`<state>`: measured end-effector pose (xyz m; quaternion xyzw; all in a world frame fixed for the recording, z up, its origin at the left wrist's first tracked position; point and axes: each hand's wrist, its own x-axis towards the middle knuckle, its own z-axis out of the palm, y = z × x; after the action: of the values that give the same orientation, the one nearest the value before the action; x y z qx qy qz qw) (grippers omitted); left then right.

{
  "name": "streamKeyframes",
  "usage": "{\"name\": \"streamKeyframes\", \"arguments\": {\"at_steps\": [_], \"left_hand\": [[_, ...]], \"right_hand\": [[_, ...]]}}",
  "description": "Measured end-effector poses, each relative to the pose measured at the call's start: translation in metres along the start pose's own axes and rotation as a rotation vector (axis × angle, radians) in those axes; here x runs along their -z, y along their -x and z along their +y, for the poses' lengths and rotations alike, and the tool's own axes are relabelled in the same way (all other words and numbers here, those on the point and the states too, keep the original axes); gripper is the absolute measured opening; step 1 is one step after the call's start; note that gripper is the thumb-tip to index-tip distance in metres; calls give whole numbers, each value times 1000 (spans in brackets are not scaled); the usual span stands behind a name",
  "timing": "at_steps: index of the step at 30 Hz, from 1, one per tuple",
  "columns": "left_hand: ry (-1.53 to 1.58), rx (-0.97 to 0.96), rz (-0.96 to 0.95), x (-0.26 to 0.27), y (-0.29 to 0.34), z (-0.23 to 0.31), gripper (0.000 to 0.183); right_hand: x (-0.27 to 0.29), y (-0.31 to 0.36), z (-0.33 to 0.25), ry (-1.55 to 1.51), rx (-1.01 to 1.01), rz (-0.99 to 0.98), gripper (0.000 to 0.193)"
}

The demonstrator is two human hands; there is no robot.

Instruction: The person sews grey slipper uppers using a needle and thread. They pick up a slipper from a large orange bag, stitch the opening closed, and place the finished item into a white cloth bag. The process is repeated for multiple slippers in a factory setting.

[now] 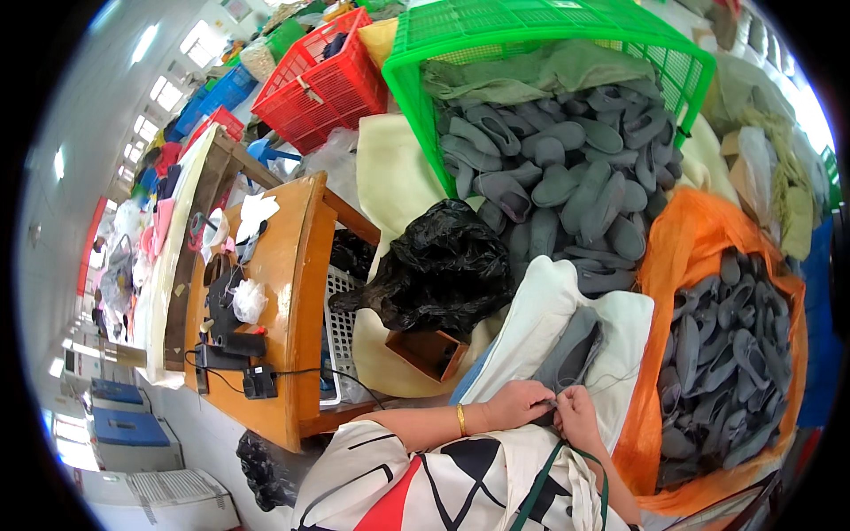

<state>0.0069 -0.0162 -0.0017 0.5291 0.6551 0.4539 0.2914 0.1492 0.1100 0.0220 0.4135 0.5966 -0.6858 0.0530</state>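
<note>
A grey slip-on shoe [571, 348] rests on a white cloth [522, 310] in front of me. Just at its near end, my left hand [521, 403] and my right hand [577, 416] meet with fingertips pinched together. Whatever is between the fingers is too small to make out. A thin dark thread [617, 379] loops over the cloth beside my right hand. To the right, an orange woven sack [660, 265] is filled with similar grey shoes [722, 354]. Ahead, more grey shoes [567, 190] spill out of a tipped green plastic crate [540, 26].
A wooden table [292, 265] stands at the left, with a black power adapter [259, 382] and a cord. A black plastic bag [452, 257] and an open cardboard box [428, 352] lie between table and cloth. A red crate [323, 84] stands farther back.
</note>
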Motion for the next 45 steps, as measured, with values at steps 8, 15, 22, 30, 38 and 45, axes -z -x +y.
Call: {"name": "streamKeyframes", "arguments": {"at_steps": [8,15,22,30,38,45], "left_hand": [[-45,-90,-9,0,5,-3,13],[-62,-159,-8,4,1,3,17],[-86,-206,-23,4,2,-1,20],[-30,-135,-138,3,1,-6,19],[4,-18,-145,7,-6,2,22],[44,-43,-122,8,-5,-2,18]], "right_hand": [[11,-1,-28,259,85,-52,11],[19,-11,-23,435,393,7,14],[12,-10,-24,703,691,118,12],[16,-34,-40,459,728,331,17],[26,-11,-59,-434,58,-87,22],[123,-2,-92,-912,509,139,32]]}}
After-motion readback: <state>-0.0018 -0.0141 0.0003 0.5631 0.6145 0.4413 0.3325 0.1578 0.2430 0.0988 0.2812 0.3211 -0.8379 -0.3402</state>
